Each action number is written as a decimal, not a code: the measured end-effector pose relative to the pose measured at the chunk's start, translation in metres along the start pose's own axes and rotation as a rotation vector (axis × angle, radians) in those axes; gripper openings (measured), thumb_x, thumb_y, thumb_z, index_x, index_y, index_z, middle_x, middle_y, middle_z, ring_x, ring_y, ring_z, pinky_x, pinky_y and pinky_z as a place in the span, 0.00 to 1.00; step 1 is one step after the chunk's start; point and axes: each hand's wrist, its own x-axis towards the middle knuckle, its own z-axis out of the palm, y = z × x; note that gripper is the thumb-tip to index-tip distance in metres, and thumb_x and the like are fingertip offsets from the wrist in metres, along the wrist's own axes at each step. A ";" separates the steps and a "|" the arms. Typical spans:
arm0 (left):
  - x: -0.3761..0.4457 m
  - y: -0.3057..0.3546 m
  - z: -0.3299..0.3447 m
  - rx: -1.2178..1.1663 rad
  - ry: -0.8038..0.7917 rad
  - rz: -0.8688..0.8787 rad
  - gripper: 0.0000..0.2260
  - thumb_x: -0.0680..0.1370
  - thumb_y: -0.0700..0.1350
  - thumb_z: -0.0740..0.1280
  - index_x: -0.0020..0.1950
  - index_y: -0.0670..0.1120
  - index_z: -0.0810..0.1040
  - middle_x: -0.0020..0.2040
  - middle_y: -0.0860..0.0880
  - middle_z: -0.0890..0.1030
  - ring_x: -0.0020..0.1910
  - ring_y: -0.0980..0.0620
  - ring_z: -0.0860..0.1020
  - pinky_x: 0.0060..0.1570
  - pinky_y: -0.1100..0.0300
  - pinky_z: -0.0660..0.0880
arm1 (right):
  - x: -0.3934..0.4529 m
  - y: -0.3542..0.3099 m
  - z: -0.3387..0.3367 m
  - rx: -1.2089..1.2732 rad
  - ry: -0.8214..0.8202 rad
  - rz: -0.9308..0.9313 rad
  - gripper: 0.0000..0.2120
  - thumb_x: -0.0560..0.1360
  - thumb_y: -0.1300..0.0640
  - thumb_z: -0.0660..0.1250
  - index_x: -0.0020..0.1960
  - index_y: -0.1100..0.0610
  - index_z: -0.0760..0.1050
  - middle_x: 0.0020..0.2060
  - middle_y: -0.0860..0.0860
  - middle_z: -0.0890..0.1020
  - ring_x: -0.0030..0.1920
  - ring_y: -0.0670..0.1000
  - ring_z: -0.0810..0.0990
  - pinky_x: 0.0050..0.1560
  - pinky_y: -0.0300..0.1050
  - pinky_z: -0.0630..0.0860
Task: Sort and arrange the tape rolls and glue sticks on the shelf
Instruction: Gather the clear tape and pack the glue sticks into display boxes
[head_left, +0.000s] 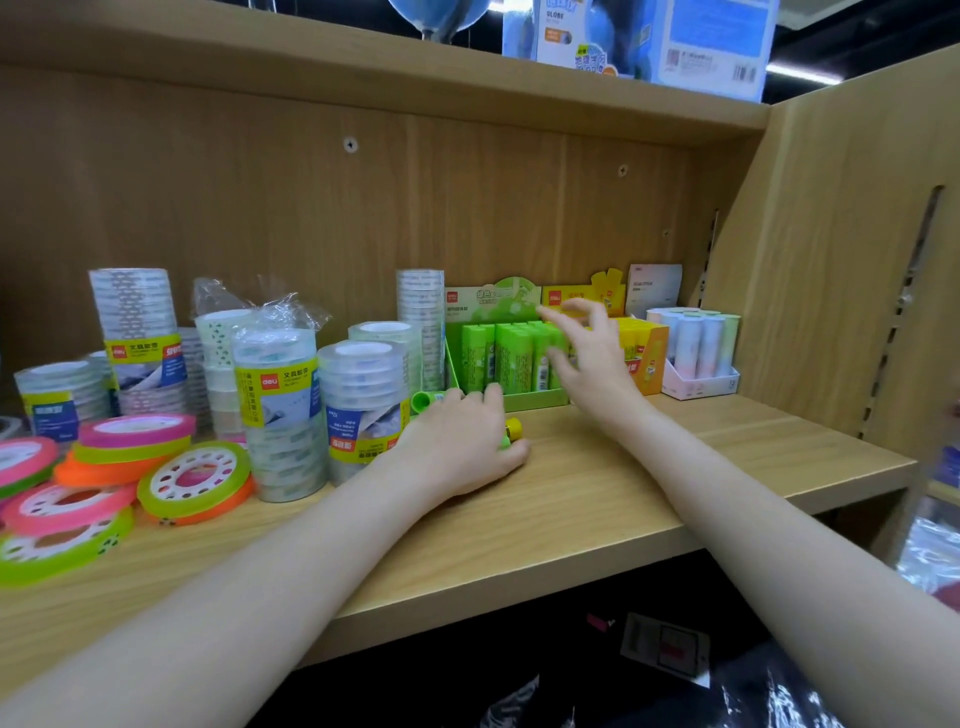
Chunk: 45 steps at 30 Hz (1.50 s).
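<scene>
Green glue sticks (506, 358) stand upright in their green cardboard display box (535, 397) at one o'clock on the wooden shelf (597, 499), where the right hand (584, 358) hovers, fingers spread, holding nothing. At centre, the left hand (462, 441) covers loose green-capped glue sticks (428, 400); its grip is hidden. A careless sweep could topple the clear tape stacks (363, 400) at ten o'clock.

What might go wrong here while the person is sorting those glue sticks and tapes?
The left hand covers loose glue sticks lying on the shelf; they may roll toward its front edge. Its forearm passes close to the tall clear tape stack, which might topple. The right hand, reaching for the green box, may tip upright sticks.
</scene>
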 end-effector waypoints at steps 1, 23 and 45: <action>0.000 0.000 -0.001 -0.007 0.004 -0.005 0.26 0.79 0.58 0.55 0.69 0.41 0.61 0.63 0.42 0.73 0.63 0.44 0.69 0.55 0.53 0.68 | -0.003 0.002 -0.005 0.097 0.047 -0.014 0.19 0.76 0.63 0.63 0.66 0.53 0.72 0.62 0.54 0.70 0.63 0.53 0.66 0.60 0.43 0.64; -0.002 0.002 -0.004 -0.094 -0.091 0.016 0.25 0.78 0.58 0.54 0.69 0.43 0.62 0.66 0.41 0.71 0.64 0.42 0.66 0.60 0.50 0.64 | -0.021 0.019 -0.021 0.209 -0.565 0.149 0.10 0.73 0.58 0.70 0.51 0.47 0.75 0.49 0.50 0.77 0.52 0.48 0.75 0.54 0.42 0.70; 0.014 -0.002 0.006 0.016 0.063 0.131 0.14 0.79 0.47 0.54 0.61 0.43 0.68 0.59 0.45 0.75 0.58 0.45 0.69 0.56 0.53 0.68 | -0.013 0.017 -0.027 0.081 0.015 0.159 0.10 0.77 0.60 0.64 0.57 0.60 0.70 0.46 0.53 0.76 0.43 0.50 0.73 0.39 0.36 0.67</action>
